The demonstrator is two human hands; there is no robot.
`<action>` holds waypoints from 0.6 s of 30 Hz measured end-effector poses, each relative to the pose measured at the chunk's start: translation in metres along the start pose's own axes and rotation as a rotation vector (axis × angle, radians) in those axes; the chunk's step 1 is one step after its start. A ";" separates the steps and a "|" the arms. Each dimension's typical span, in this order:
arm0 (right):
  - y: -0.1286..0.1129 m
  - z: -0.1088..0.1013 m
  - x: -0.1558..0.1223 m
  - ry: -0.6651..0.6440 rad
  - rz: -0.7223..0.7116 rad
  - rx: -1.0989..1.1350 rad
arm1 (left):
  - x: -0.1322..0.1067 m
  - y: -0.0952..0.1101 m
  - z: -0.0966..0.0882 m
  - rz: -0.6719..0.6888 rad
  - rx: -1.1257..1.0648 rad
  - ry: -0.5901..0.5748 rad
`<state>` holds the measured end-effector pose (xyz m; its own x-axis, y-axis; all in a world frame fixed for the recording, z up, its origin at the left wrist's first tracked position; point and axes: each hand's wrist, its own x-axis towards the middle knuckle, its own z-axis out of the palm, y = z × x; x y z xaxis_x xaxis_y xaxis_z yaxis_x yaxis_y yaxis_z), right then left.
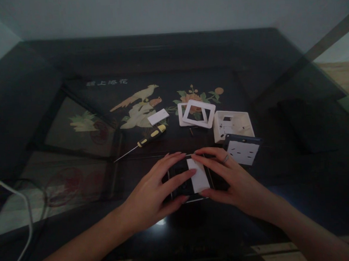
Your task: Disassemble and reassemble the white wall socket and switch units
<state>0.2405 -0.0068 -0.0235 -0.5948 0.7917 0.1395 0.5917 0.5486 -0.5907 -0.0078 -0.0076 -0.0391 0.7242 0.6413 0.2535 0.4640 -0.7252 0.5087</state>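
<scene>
Both hands are on a wall switch (181,181), a dark square body with a thin light rim, low over the dark tabletop. A white rocker plate (200,179) covers its right part; the left part shows bare black. My left hand (156,188) holds the left side, thumb at the near edge, fingers at the far edge, and the index fingertip on the white plate. My right hand (232,176), wearing a ring, grips the right side with its thumb near the plate's lower corner and fingers at the top.
Beyond the hands lie a black-and-yellow screwdriver (152,135), a loose white plate (158,117), two overlapping white frames (210,115) and small screws (191,132). At right, a socket panel (242,153) leans on a white mounting box (217,130). A white cable (29,216) hangs at left.
</scene>
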 end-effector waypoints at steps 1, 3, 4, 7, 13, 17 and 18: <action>0.000 0.000 0.000 -0.002 0.000 -0.001 | 0.000 0.000 0.000 -0.001 0.001 -0.003; 0.000 0.000 0.000 -0.010 0.003 0.001 | 0.000 0.000 0.000 0.000 0.003 -0.003; 0.000 0.001 0.001 -0.015 0.003 0.001 | 0.000 0.000 -0.001 0.002 0.004 -0.002; 0.000 0.001 0.001 -0.031 -0.002 0.003 | -0.001 0.001 -0.001 0.007 0.004 -0.002; -0.001 0.000 -0.001 -0.042 0.035 0.047 | 0.001 0.001 -0.001 0.010 0.009 0.006; -0.001 0.001 -0.001 -0.015 0.073 0.083 | 0.001 0.002 -0.001 0.010 0.009 0.012; -0.001 0.002 -0.001 -0.006 0.080 0.085 | 0.000 0.001 -0.001 0.010 0.008 0.016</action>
<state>0.2396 -0.0090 -0.0243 -0.5505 0.8306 0.0846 0.5892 0.4583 -0.6655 -0.0071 -0.0082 -0.0378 0.7207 0.6379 0.2716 0.4608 -0.7334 0.4998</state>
